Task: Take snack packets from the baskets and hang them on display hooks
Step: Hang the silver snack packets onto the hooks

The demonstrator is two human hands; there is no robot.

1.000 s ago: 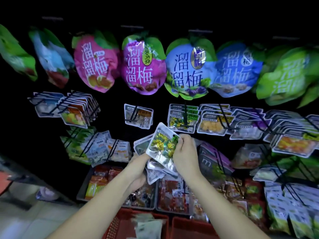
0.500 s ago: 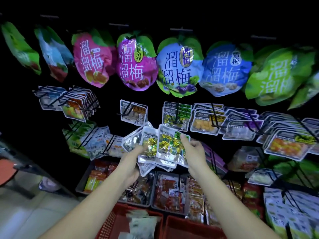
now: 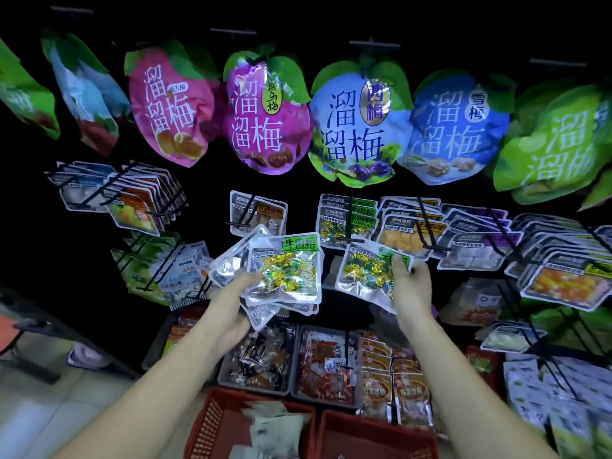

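My left hand grips a fanned stack of silver snack packets with green labels and gold-wrapped sweets showing. My right hand holds one single packet of the same kind, pulled apart from the stack and tilted. Just above that packet, matching green-label packets hang on a black display hook. Two red baskets sit at the bottom; the left one holds pale packets.
Large plum bags hang along the top row. More hooks with silver packets fill the right side and the left side. Grey trays of red snacks stand below the hands. Pale floor lies at lower left.
My right hand has drawn one packet off the stack and carried it right and up toward the green-label hook. My left hand keeps the rest, raised slightly.
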